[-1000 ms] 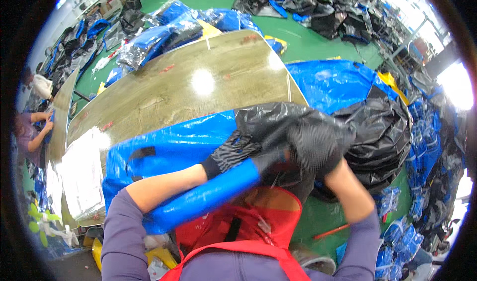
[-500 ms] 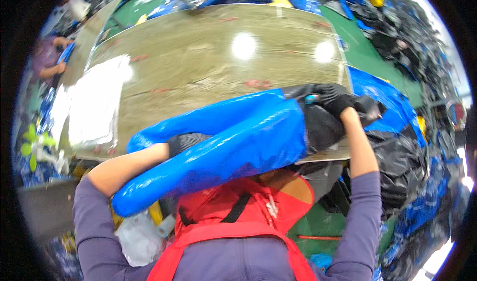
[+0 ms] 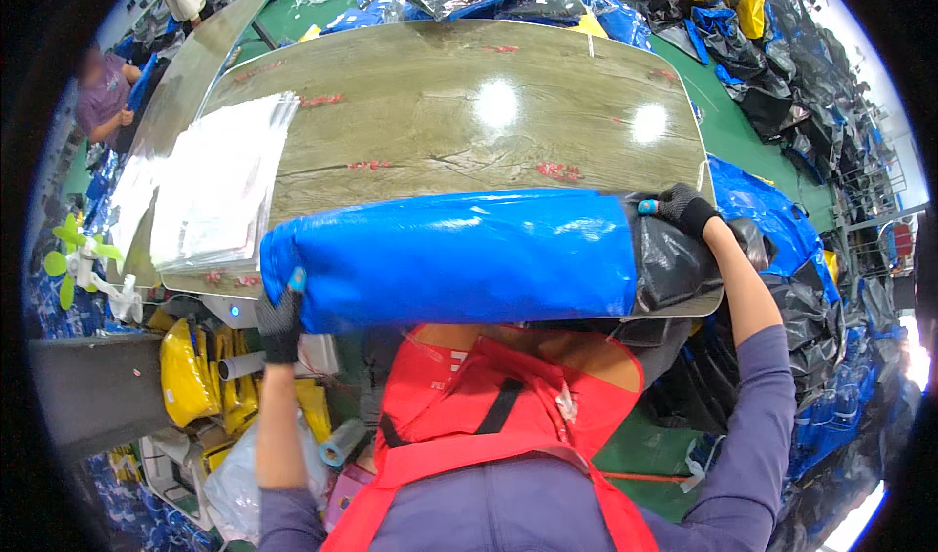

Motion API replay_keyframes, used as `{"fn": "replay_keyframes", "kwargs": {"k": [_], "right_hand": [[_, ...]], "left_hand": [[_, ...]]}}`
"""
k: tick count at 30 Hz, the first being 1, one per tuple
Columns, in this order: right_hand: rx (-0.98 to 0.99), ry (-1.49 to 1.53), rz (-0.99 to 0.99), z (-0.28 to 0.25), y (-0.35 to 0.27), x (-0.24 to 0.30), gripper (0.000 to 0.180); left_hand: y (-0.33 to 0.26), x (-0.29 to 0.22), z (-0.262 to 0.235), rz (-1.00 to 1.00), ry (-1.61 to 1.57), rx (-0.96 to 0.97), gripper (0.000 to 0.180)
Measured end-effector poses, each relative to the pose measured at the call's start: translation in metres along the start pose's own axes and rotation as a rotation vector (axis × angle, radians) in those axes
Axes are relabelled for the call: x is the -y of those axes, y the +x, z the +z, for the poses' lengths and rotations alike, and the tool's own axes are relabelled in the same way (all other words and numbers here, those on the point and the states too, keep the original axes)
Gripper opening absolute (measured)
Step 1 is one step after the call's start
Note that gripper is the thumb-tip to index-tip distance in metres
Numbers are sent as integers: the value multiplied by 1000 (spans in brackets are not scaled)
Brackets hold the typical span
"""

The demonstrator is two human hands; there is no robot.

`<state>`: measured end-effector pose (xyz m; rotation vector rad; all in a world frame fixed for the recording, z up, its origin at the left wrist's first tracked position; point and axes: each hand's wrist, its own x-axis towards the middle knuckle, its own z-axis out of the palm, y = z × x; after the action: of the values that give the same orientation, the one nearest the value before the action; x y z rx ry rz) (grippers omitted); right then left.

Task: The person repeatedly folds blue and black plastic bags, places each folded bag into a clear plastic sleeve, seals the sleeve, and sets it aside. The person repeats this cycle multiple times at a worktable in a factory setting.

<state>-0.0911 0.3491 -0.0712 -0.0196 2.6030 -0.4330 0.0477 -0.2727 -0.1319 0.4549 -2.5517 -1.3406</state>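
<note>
head view | left hand (image 3: 281,319), gloved: on left end of blue-black bundle (image 3: 459,259) | right hand (image 3: 684,210), gloved: on black end | bundle along near edge of table (image 3: 420,112) | white sheets (image 3: 223,186) at table's left

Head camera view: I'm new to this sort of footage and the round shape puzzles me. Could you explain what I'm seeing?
There's no robot here: a person wears a wide fisheye camera on the head, looking down, so straight edges bend. Every picture comes from it. Below is the wearer's own red apron. On the wood-patterned table lie white sheets and folded blue-and-black material. The gloved left hand is at its blue end, the gloved right hand at its black end; how firmly they grip isn't clear.
</note>
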Motion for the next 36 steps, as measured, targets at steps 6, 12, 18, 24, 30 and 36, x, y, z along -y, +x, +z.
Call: {"fn": "replay_keyframes", "kwargs": {"k": [6, 12, 18, 24, 30, 36], "right_hand": [[-230, -205, -10, 29, -1, -1, 67], [-138, -340, 68, 36, 12, -2, 67], [-295, -344, 60, 21, -17, 18, 66], [-396, -445, -225, 31, -65, 22, 56], [-977, -167, -220, 69, -90, -7, 46], [-1328, 1618, 228, 119, -123, -35, 31]], "left_hand": [[43, 16, -3, -45, 149, 215, 69], [20, -154, 89, 664, 635, -7, 57], [-54, -226, 257, 1029, 488, 715, 87], [-50, -202, 281, 1050, 465, 724, 86], [-69, -241, 318, 1061, 417, 739, 88], [-68, -232, 322, 1119, 403, 738, 86]]}}
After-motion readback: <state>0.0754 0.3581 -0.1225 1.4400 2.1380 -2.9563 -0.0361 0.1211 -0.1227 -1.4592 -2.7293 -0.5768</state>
